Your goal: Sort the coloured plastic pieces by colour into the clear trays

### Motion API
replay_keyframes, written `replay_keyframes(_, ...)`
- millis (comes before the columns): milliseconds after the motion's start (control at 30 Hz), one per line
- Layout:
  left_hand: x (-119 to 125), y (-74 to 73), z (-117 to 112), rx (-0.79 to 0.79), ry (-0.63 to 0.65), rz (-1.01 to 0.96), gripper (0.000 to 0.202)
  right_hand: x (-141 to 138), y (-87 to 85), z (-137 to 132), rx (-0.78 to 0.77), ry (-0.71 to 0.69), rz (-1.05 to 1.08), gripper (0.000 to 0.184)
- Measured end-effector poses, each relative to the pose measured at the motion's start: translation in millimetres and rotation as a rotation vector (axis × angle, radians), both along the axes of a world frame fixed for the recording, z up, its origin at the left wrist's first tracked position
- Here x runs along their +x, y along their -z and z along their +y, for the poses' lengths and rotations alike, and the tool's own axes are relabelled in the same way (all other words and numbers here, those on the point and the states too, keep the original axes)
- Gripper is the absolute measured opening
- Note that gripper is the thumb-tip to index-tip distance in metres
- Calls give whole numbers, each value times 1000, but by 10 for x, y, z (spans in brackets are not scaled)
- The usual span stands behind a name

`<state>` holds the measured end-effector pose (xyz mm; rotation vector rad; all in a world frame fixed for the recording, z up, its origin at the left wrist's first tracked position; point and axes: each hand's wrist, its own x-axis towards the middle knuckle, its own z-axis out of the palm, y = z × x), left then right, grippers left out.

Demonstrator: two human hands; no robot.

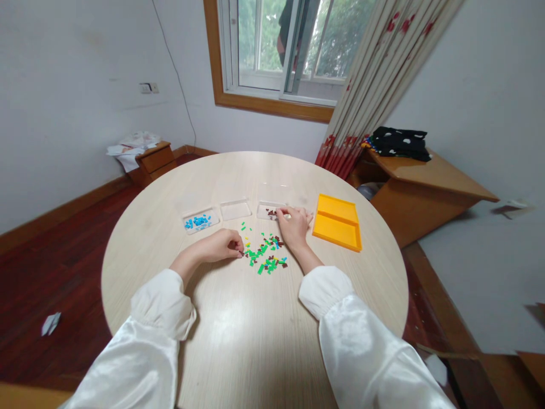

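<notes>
My left hand (223, 245) rests at the left edge of a loose pile of small building bricks (261, 253), mostly green and brown with a few yellow and blue. Its thumb and fingers are pinched together on a small brown brick (242, 254). My right hand (294, 223) reaches over the right end of a clear plastic box (263, 211) that has brown bricks (271, 212) inside. The right fingertips are pressed together above those bricks; what they hold, if anything, is too small to make out.
Left of the brown bricks' box stands another clear box (235, 209), and further left a clear box (215, 216) with blue bricks. An opened yellow case (338, 220) lies on the round table (238, 341) at right. A wooden cabinet (434, 182) stands beyond.
</notes>
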<state>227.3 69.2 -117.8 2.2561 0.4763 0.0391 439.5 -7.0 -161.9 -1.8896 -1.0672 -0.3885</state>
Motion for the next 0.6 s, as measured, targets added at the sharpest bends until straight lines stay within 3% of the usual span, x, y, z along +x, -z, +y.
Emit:
replay_keyframes(133,12,-12,-1,61,-79,-73,17,-40,-38,-9,-46,-90,24,23)
replay_keyframes(333,55,-14,31,158,-226,-116,22,-166,-97,-47,-113,-394,-74,15)
replay_keyframes(600,111,75,68,114,-292,-196,23,-322,-157,-84,-194,-696,-194,14)
